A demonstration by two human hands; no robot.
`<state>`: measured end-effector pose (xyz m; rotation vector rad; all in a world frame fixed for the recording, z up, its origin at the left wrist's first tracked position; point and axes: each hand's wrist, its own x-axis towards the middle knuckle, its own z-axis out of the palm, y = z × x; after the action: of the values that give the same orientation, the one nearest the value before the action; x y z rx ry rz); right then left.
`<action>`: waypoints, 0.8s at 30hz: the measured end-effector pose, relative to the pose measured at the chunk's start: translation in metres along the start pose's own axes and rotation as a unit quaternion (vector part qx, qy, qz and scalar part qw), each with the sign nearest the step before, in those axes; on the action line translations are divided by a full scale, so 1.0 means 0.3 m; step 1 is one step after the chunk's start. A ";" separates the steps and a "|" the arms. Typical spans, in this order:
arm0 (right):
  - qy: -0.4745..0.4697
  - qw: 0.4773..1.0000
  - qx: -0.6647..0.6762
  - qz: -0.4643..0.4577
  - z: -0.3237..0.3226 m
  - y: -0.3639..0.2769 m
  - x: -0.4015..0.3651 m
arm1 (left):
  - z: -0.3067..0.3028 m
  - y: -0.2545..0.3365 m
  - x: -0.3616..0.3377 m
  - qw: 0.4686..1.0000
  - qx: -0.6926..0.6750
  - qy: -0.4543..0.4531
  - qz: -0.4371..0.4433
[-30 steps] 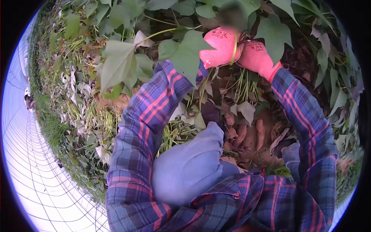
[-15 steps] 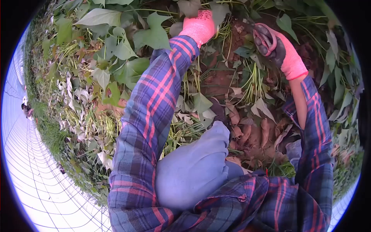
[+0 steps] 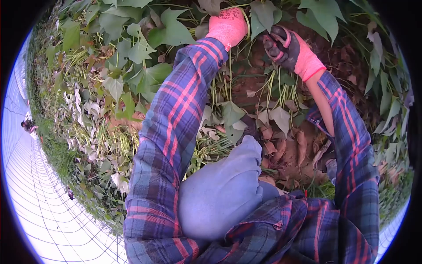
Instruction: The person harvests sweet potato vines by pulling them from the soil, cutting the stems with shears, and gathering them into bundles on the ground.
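- We counted two pink-gloved hands: one left hand (image 3: 228, 24) and one right hand (image 3: 288, 48).
- We saw two plaid sleeves (image 3: 176, 114).
- We saw one blue-clad knee (image 3: 220, 189).
- We found the green leaves (image 3: 173, 33) too many to count.

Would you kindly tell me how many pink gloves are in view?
2. One covers the left hand, pushed among the leaves at the top; the other covers the right hand, curled beside it over the stems. No others show.
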<state>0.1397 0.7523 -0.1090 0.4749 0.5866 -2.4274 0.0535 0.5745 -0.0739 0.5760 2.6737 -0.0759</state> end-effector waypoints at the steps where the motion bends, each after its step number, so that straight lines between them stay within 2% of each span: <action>1: 0.020 1.000 -0.009 -0.004 -0.007 0.004 0.011 | -0.003 0.002 -0.005 1.000 0.000 -0.002 -0.007; 2: 0.021 1.000 -0.008 -0.004 -0.012 0.005 0.024 | -0.002 0.000 -0.017 1.000 0.000 -0.003 -0.007; 4: 0.060 0.996 -0.072 0.005 -0.023 0.003 0.054 | 0.000 -0.011 -0.040 0.995 0.078 0.007 0.058; 6: 0.064 0.991 -0.111 0.021 -0.020 0.000 0.042 | -0.016 -0.001 -0.033 0.998 0.038 -0.004 0.039; 7: 0.064 0.910 -0.402 -0.080 -0.011 0.009 0.021 | -0.024 0.002 -0.030 1.000 -0.002 -0.017 0.019; 8: 0.059 0.736 -0.652 -0.172 -0.005 0.018 0.002 | -0.011 -0.001 -0.031 1.000 -0.002 -0.015 0.019; 9: 0.107 0.867 -0.482 -0.064 0.004 0.018 -0.013 | 0.024 -0.009 -0.033 0.999 -0.015 0.027 0.019; 10: 0.107 0.867 -0.482 -0.065 0.013 0.018 -0.048 | 0.018 -0.010 -0.050 0.997 -0.028 0.070 0.019; 11: 0.112 0.895 -0.426 -0.068 0.023 0.015 -0.096 | 0.016 -0.015 -0.077 0.993 -0.037 0.109 0.039; 12: 0.115 0.920 -0.368 -0.070 0.042 0.015 -0.143 | -0.012 -0.012 -0.121 0.992 -0.036 0.111 0.038; 13: 0.143 0.973 -0.164 -0.077 0.068 0.013 -0.182 | -0.043 -0.007 -0.165 0.992 -0.062 0.104 0.019; 14: 0.141 0.973 -0.164 -0.081 0.031 -0.009 -0.197 | -0.066 -0.004 -0.206 0.991 -0.088 0.097 0.001; 16: 0.196 0.968 -0.150 -0.050 -0.072 -0.061 -0.239 | -0.035 -0.038 -0.294 0.963 -0.146 0.228 0.015; 17: 0.289 0.927 -0.232 -0.063 0.004 -0.074 -0.244 | -0.071 -0.038 -0.355 0.934 -0.252 0.251 0.026; 18: 0.291 0.927 -0.228 -0.067 0.018 -0.075 -0.227 | -0.117 -0.039 -0.412 0.894 -0.355 0.271 0.039; 20: 0.320 0.889 -0.289 -0.153 0.020 -0.105 -0.177 | -0.178 -0.072 -0.484 0.848 -0.425 0.314 0.043; 21: 0.229 0.787 -0.515 -0.249 0.004 -0.125 -0.151 | -0.212 -0.089 -0.520 0.825 -0.466 0.319 -0.001; 22: 0.124 0.621 -0.703 -0.323 -0.009 -0.138 -0.135 | -0.242 -0.113 -0.553 0.799 -0.506 0.321 -0.043; 23: 0.232 0.622 -0.690 -0.289 0.098 -0.097 -0.111 | -0.262 -0.168 -0.578 0.822 -0.424 0.379 -0.022; 24: 0.128 0.568 -0.735 -0.348 0.123 -0.072 -0.084 | -0.278 -0.205 -0.599 0.835 -0.339 0.434 -0.002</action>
<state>0.1383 0.7608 -0.0601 -0.2435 2.9000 -1.4132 0.1472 0.4605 0.0721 0.4033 3.1863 1.3884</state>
